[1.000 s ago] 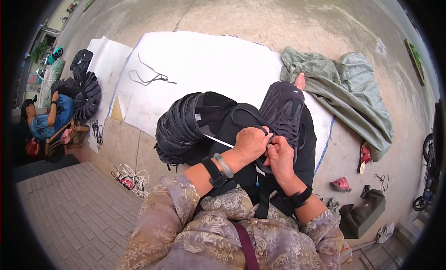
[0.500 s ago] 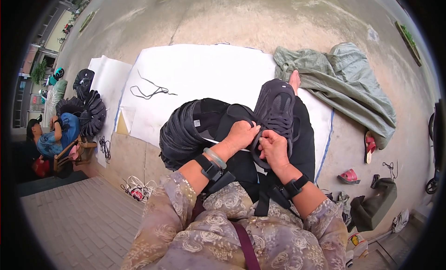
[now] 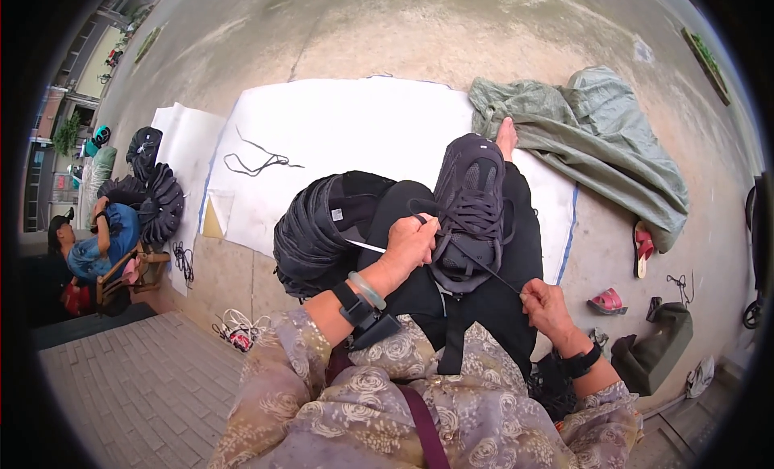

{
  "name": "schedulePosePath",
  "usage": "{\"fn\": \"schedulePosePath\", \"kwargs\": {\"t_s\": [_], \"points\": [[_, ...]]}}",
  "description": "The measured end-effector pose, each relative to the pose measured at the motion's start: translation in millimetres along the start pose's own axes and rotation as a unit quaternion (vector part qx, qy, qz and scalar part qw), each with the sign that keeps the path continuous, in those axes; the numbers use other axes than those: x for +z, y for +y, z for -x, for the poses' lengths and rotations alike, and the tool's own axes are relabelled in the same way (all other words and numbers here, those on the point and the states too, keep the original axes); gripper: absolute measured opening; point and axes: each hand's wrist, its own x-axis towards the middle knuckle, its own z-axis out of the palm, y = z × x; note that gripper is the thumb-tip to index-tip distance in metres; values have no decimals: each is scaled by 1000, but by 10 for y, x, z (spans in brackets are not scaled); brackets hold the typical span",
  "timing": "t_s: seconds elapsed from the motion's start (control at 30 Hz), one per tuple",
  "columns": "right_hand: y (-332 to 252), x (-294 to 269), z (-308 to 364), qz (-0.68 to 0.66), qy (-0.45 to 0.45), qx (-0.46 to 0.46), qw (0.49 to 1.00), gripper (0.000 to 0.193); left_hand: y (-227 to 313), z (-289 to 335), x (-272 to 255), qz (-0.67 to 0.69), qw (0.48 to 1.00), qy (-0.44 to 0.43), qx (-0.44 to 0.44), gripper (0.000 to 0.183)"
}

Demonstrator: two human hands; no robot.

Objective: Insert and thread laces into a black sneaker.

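A dark grey sneaker [image 3: 472, 191] with crossed laces lies on my thighs, its toe pointing away from me. A black shoelace [image 3: 484, 265] runs taut from the shoe's opening to my right hand [image 3: 550, 308], which pinches it out to the right. My left hand [image 3: 409, 243] is closed just left of the shoe. A loop of dark lace rises from its fingers, and a thin, pale, pointed tool [image 3: 367, 245] sticks out leftward from under them. Beside my left thigh rests a bundle of nested black shoe uppers [image 3: 305, 237].
A white sheet [image 3: 347, 118] covers the ground ahead, with a loose black lace [image 3: 262, 162] on it. Grey-green cloth [image 3: 580, 138] lies at the right, near red sandals [image 3: 605, 301]. Another person [image 3: 101, 243] sits far left by more black uppers [image 3: 161, 201].
My right hand has moved from the shoe's opening out to the right and toward me, drawing the lace taut. My left hand has shifted only slightly, staying beside the shoe.
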Motion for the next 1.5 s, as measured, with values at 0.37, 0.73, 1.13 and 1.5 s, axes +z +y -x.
{"fn": "schedulePosePath", "kwargs": {"t_s": [0.37, 0.73, 1.13, 1.5], "points": [[-137, -106, -261, 261, 251, -309, 879, 18, 92, 171, -90, -321, 876, 195, 303, 14], [-345, 446, -563, 146, 230, -297, 915, 26, -127, 52, 760, -352, 877, -3, 327, 11], [-223, 369, -576, -15, 217, -283, 934, 24, 89, 168, 546, -402, 856, -8, 324, 8], [-239, 381, -569, 28, 207, -297, 932, 29, -145, 599, -1328, -495, 851, 138, 107, 10]]}}
